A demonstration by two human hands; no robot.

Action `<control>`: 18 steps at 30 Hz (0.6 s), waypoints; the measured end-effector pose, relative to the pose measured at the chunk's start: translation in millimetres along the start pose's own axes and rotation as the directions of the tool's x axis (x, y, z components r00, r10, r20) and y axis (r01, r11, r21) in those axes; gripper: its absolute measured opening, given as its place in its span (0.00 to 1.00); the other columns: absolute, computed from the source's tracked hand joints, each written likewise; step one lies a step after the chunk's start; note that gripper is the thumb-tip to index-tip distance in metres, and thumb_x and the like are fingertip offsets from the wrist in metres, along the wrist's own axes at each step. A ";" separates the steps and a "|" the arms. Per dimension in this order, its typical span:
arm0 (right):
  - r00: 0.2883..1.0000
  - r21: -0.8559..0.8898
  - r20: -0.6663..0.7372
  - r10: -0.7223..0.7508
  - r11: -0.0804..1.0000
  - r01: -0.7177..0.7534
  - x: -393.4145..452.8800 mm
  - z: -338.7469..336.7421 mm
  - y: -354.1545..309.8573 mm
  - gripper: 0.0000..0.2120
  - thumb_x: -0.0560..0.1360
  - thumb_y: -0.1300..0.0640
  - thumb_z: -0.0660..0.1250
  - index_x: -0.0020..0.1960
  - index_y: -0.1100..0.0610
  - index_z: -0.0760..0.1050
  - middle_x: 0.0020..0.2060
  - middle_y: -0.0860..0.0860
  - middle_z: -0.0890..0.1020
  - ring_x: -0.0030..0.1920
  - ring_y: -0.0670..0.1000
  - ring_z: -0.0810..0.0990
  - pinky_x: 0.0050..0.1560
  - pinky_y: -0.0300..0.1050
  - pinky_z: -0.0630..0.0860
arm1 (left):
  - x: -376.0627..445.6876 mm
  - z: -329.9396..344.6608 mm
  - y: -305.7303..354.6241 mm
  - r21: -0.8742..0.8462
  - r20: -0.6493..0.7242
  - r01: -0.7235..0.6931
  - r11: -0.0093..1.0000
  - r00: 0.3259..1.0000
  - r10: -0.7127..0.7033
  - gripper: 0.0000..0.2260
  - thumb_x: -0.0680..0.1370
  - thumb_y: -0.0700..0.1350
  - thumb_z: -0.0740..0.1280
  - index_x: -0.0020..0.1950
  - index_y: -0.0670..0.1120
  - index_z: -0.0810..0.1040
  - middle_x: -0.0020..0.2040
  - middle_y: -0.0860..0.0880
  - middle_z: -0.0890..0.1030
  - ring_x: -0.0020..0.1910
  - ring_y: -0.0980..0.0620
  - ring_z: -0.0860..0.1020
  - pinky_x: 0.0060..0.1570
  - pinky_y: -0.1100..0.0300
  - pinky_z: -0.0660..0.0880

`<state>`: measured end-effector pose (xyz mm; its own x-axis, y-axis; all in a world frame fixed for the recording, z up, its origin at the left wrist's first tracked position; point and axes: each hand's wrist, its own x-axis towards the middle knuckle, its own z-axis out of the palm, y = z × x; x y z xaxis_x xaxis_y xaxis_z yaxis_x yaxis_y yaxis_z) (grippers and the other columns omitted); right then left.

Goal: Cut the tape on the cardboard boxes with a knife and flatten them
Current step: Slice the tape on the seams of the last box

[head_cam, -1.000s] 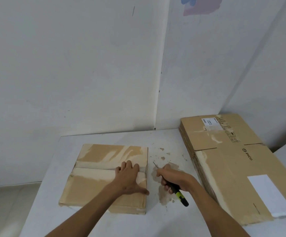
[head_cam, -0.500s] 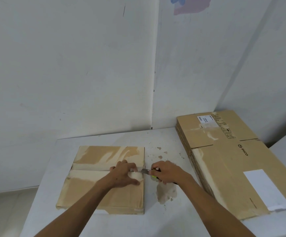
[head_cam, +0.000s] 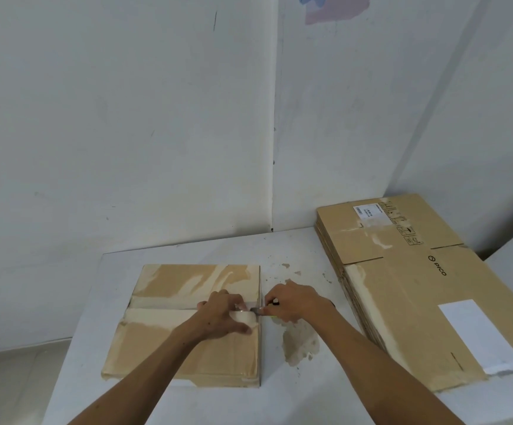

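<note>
Head view: left hand (head_cam: 223, 315) presses flat, fingers spread, on the taped box (head_cam: 187, 342). Right hand (head_cam: 295, 303) grips the knife (head_cam: 261, 310), blade at the tape seam.

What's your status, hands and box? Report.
Left hand flat on box. Right hand grips knife, blade at tape seam. Nothing blocking.

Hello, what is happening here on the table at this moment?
A person is opening a taped cardboard box that lies on a white table. The left hand rests on top of the box near its right edge and holds it down. The right hand grips a knife, with the blade at the right end of the tape strip that runs across the box. To the right lies a stack of flattened boxes.
</note>
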<state>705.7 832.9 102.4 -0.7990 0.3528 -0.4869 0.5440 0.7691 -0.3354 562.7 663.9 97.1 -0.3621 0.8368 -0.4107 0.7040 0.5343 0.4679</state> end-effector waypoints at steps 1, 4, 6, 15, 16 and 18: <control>1.000 0.033 0.026 0.008 0.999 -0.009 -1.2 -0.5 2.2 0.20 0.79 0.33 0.64 0.53 0.48 0.81 0.43 0.50 0.84 0.39 0.49 0.83 0.47 0.45 0.80 | -0.3 0.3 0.0 -0.002 -0.003 -0.005 1.000 1.000 0.005 0.18 0.71 0.60 0.77 0.55 0.60 0.74 0.57 0.52 0.73 0.58 0.50 0.70 0.58 0.51 0.65; 0.997 0.157 0.080 0.009 0.987 -0.022 -3.6 1.8 8.9 0.16 0.80 0.36 0.65 0.46 0.48 0.79 0.39 0.52 0.86 0.31 0.47 0.80 0.41 0.43 0.79 | 0.3 0.4 -1.2 -0.020 -0.003 -0.013 1.000 1.000 0.013 0.17 0.71 0.60 0.78 0.52 0.60 0.74 0.54 0.53 0.73 0.55 0.51 0.71 0.57 0.51 0.66; 0.996 0.199 0.093 0.007 0.980 -0.026 -4.4 3.9 10.5 0.16 0.79 0.36 0.66 0.47 0.48 0.79 0.37 0.51 0.85 0.30 0.47 0.79 0.41 0.43 0.78 | 0.3 -2.5 -1.4 -0.067 -0.005 -0.024 0.997 1.000 0.023 0.16 0.68 0.60 0.79 0.46 0.60 0.74 0.50 0.55 0.74 0.51 0.51 0.72 0.53 0.52 0.68; 0.987 0.410 0.155 -0.037 0.912 -0.031 -17.4 21.5 16.9 0.23 0.80 0.38 0.67 0.51 0.59 0.83 0.39 0.56 0.86 0.29 0.45 0.80 0.41 0.40 0.78 | 1.1 -10.2 1.0 -0.128 -0.051 -0.057 0.990 0.997 0.050 0.12 0.72 0.58 0.78 0.42 0.52 0.80 0.36 0.57 0.76 0.36 0.60 0.72 0.37 0.60 0.66; 0.988 0.422 0.151 -0.034 0.906 -0.034 -20.7 22.2 17.4 0.23 0.80 0.38 0.67 0.50 0.59 0.83 0.39 0.57 0.86 0.29 0.45 0.79 0.42 0.41 0.77 | 0.9 -10.4 2.2 -0.149 -0.074 -0.047 0.988 0.997 0.036 0.13 0.74 0.59 0.76 0.42 0.49 0.82 0.33 0.57 0.75 0.32 0.61 0.72 0.36 0.61 0.65; 0.993 0.437 0.114 0.003 0.898 -0.053 -25.5 22.0 18.7 0.25 0.79 0.34 0.65 0.47 0.57 0.81 0.35 0.52 0.84 0.29 0.45 0.79 0.41 0.39 0.76 | 0.5 -11.5 4.6 -0.177 -0.123 -0.040 0.983 0.992 0.018 0.17 0.77 0.59 0.73 0.38 0.47 0.84 0.29 0.56 0.76 0.29 0.61 0.73 0.34 0.63 0.65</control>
<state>741.8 826.7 90.7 -0.7630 0.2916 -0.5769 0.6426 0.4387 -0.6282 558.8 668.2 108.0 -0.4214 0.8547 -0.3030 0.5984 0.5132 0.6153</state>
